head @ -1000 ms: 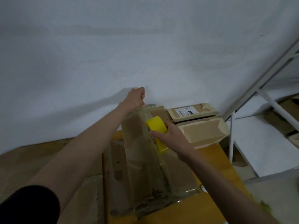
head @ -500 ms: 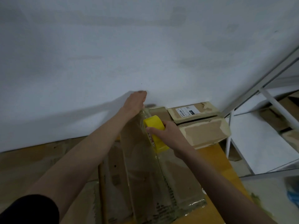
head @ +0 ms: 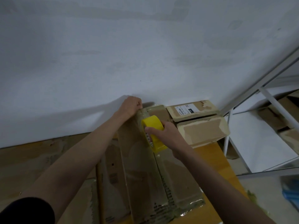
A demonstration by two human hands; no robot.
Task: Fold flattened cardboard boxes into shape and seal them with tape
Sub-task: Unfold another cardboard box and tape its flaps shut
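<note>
Our left hand (head: pixel 130 106) pinched the tape end (head: pixel 142 112) at the far edge of the cardboard box (head: pixel 145 172) on the tabletop (head: pixel 226 180). Our right hand (head: pixel 163 135) gripped the yellow tape roll (head: pixel 153 131) above the box's seam; beside it sat a second box (head: pixel 202 126).

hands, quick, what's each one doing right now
Left hand: closed, pinching the tape end at the far edge of the box.
Right hand: closed on the yellow tape roll, on top of the box.
</note>
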